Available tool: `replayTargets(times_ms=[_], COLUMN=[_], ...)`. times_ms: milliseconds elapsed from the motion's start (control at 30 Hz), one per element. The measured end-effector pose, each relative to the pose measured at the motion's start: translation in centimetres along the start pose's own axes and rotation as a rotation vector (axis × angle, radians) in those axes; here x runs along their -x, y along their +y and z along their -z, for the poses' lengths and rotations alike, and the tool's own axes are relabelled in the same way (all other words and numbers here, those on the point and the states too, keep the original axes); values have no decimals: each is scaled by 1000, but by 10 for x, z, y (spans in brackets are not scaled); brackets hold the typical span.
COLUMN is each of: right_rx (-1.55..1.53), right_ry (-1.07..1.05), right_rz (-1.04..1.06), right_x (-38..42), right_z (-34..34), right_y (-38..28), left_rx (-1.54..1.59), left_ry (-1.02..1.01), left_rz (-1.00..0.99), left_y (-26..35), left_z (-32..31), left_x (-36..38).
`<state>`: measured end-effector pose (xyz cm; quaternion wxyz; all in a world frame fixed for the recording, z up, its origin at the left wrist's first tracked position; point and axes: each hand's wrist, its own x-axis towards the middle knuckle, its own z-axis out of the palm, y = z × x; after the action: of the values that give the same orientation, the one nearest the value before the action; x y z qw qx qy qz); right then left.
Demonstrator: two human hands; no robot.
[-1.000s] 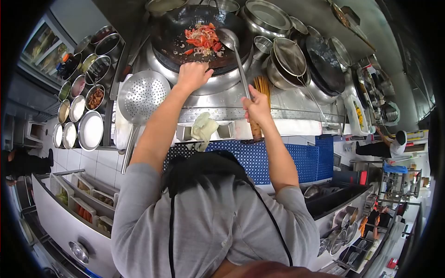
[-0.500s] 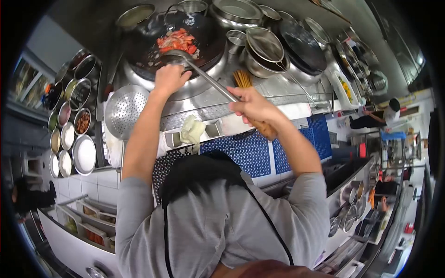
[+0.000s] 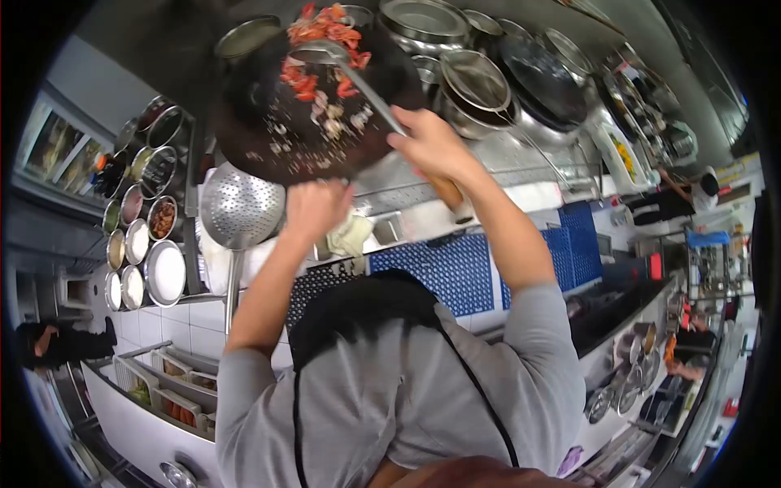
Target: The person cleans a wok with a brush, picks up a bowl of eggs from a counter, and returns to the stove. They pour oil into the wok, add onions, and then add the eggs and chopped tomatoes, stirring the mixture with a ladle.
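Note:
My left hand point(image 3: 319, 205) is closed on the near rim of a large dark wok point(image 3: 244, 146); its fingertips are partly hidden. The wok is tilted, its inside showing. Red pieces of food point(image 3: 329, 28) are bunched at its far side, some apparently off the surface, and small pale bits point(image 3: 332, 122) lie scattered nearer. In my right hand point(image 3: 431, 142) is a long metal ladle point(image 3: 374, 102) with a wooden handle end. Its bowl is over the wok, among the red pieces. Left of the wok lies a perforated strainer point(image 3: 242, 203), close to my left forearm.
Bowls of ingredients point(image 3: 165, 272) stand at the left. A mesh strainer point(image 3: 476, 80) rests on a metal pot right of the wok, with another dark wok point(image 3: 543, 81) beyond. A crumpled cloth point(image 3: 351, 237) lies at the stove's front edge. Other people point(image 3: 675, 198) stand farther off.
The wok has come up and toward me, tilting, with my left hand lower at its rim. Red food has shifted to the far side and spread. The ladle has moved farther forward.

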<state>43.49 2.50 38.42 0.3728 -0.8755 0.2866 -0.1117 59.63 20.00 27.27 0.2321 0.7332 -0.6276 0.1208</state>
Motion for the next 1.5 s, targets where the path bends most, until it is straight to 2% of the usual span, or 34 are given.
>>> replayTargets(times_ms=[33, 100, 167, 333, 500, 533, 633, 700, 800, 933, 1033, 1100, 1133, 1233, 1333, 1367, 1433, 1500], right_rx=[-107, -275, -354, -305, -47, 0, 96, 54, -201, -67, 106, 24, -19, -336, -629, -709, -561, -404], right_ry=[7, 35, 56, 87, 109, 50, -69, -86, -134, -32, 192, 157, 141, 10, -177, -228, -249, -189], right_rz=[-57, -79, -167, -95, -99, -91, -38, 39, -238, -184, -42, -117, -149, -196, -280, -318, -293, -248], right_x=[23, 43, 54, 3, -59, -66, -53, -25, 9, -32, -73, -77, -78, -48, -2, 2, -10, -23], right_z=[10, 15, 17, -20, -60, -62, -61, -57, -51, -47, -68, -80, -79, -59, -16, -7, -1, -3], right_y=[-12, -2, -28, -2, 20, 24, 39, 48, 52, 63, 82, 76, 70, 66, 54, 56, 69, 85], left_rx=[53, 14, 39, -29, 23, 23, 31, 49, 64, 60, 64, 61, 83, 337, 323, 377, 486, 967], left_ry=[212, 53, 149, 32, -7, -6, -8, 19, 68, 86, 77, 76, 79, 33, 420, 403, 356, 52], left_rz=[-116, 9, -12, 79, 162, 162, 149, 133, 115, 104, 130, 148, 109, 191, 105, 135, 205, 456], left_y=[2, -2, -14, -46, -72, -72, -72, -75, -78, -76, -72, -71, -72, -70, -39, -31, -16, -17], left_z=[7, 25, 25, -16, -61, -62, -60, -64, -68, -69, -66, -66, -65, -53, -31, -26, -19, -34], left_x=[0, -18, -48, -81, -80, -81, -78, -77, -78, -72, -74, -73, -72, -68, -49, -40, -11, 31])
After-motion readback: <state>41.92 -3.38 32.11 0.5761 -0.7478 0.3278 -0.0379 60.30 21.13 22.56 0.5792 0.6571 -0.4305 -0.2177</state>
